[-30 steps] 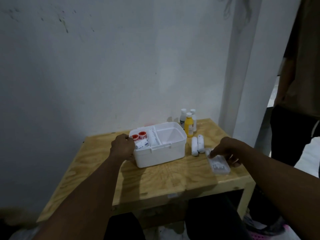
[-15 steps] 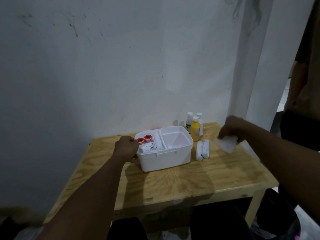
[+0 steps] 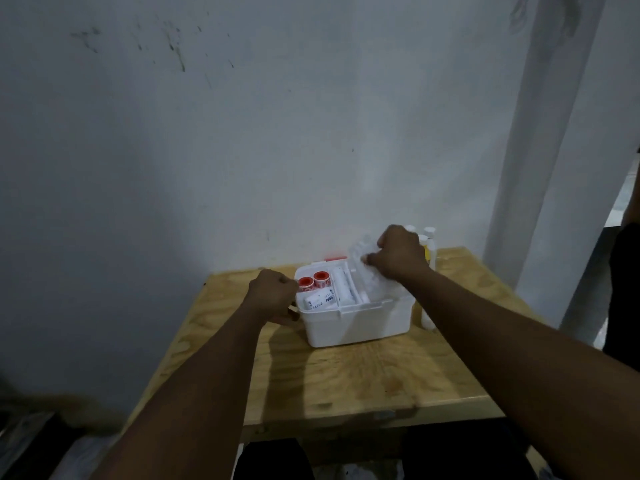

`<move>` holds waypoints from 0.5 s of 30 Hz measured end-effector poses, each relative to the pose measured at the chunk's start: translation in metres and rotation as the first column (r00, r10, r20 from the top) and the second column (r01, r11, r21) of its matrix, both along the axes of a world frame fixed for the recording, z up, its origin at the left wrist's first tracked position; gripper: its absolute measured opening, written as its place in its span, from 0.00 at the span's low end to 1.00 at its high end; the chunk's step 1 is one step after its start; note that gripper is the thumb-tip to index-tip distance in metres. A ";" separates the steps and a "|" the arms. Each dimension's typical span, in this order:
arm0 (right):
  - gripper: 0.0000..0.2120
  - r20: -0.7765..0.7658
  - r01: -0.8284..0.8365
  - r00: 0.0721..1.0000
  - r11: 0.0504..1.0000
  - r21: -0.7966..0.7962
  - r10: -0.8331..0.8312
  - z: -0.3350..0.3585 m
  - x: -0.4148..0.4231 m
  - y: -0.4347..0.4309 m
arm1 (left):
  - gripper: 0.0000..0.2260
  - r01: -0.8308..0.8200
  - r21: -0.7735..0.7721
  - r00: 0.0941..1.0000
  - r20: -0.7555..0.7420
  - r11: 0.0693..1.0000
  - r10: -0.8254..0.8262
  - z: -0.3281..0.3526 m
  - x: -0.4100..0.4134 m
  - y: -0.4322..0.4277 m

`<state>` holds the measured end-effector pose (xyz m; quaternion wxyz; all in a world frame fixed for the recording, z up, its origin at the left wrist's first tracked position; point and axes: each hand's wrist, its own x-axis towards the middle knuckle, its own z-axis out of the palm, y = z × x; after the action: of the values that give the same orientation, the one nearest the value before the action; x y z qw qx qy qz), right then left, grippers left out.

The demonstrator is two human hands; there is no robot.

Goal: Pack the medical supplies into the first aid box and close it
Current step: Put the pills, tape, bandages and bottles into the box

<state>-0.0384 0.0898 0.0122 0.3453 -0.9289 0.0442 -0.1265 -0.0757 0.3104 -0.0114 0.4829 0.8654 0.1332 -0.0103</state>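
The white box (image 3: 360, 323) sits open at the far side of the wooden table (image 3: 346, 382). The left hand (image 3: 273, 294) curls round its left end. The right hand (image 3: 398, 254) pinches a clear packet (image 3: 367, 275) over its right compartment.

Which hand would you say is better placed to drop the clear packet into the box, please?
Right: the right hand holds the clear packet over the open box; the left hand grips its left side.

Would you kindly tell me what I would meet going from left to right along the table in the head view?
Left hand gripping the box → red-capped rolls → white roll → clear packet → right hand holding it → bottles.
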 end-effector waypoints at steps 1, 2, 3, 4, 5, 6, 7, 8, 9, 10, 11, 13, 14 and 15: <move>0.24 -0.032 -0.006 0.999 0.999 -0.042 0.005 -0.005 0.000 0.002 | 0.08 0.003 -0.010 1.000 -0.005 1.000 -0.003 0.000 0.001 0.001; 0.25 -0.066 -0.016 0.998 0.997 -0.081 0.010 -0.008 0.000 0.004 | 0.08 0.006 -0.018 1.000 -0.010 1.000 -0.006 0.000 0.002 0.001; 0.26 -0.097 -0.027 0.995 0.993 -0.118 0.015 -0.010 0.000 0.006 | 0.08 0.007 -0.025 1.000 -0.015 1.000 -0.007 0.000 0.003 0.001; 0.27 -0.128 -0.040 0.992 0.986 -0.159 0.020 -0.011 -0.001 0.008 | 0.08 0.006 -0.029 1.000 -0.020 1.000 -0.006 0.000 0.003 0.001; 0.28 -0.157 -0.054 0.987 0.978 -0.203 0.022 -0.013 -0.001 0.011 | 0.08 0.005 -0.033 1.000 -0.023 0.999 -0.006 0.000 0.005 0.001; 0.29 -0.186 -0.069 0.982 0.968 -0.242 0.024 -0.015 -0.002 0.013 | 0.08 0.006 -0.038 1.000 -0.025 0.999 -0.007 0.001 0.005 0.001; 0.28 -0.213 -0.083 0.977 0.960 -0.267 0.026 -0.017 -0.001 0.015 | 0.08 0.006 -0.043 1.000 -0.026 0.999 -0.008 0.001 0.006 0.002; 0.28 -0.239 -0.096 0.971 0.955 -0.282 0.027 -0.019 0.000 0.016 | 0.08 0.007 -0.043 1.000 -0.028 0.999 -0.008 0.001 0.007 0.002; 0.28 -0.258 -0.108 0.966 0.950 -0.293 0.030 -0.020 0.000 0.016 | 0.08 0.006 -0.038 0.999 -0.031 0.999 -0.008 0.001 0.007 0.002; 0.27 -0.278 -0.120 0.960 0.946 -0.303 0.032 -0.021 0.000 0.016 | 0.08 0.006 -0.033 0.999 -0.034 0.999 -0.007 0.001 0.007 0.002; 0.26 -0.297 -0.132 0.954 0.941 -0.312 0.035 -0.024 0.001 0.016 | 0.08 0.005 -0.030 0.999 -0.037 1.000 -0.006 0.001 0.008 0.002; 0.24 -0.348 -0.166 0.937 0.926 -0.339 0.041 -0.027 0.003 0.017 | 0.08 0.004 -0.029 0.999 -0.042 1.000 -0.005 0.001 0.009 0.002; 0.22 -0.374 -0.181 0.926 0.922 -0.343 0.043 -0.028 0.004 0.017 | 0.08 0.003 -0.029 0.999 -0.045 1.000 -0.004 0.001 0.009 0.003; 0.20 -0.399 -0.192 0.916 0.921 -0.339 0.044 -0.027 0.004 0.018 | 0.08 0.003 -0.029 0.999 -0.048 1.000 -0.004 0.001 0.010 0.003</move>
<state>-0.0346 0.1075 -0.0152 0.1554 -0.9847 0.0292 0.0730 -0.0661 0.3130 -0.0106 0.4922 0.8580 0.1430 -0.0337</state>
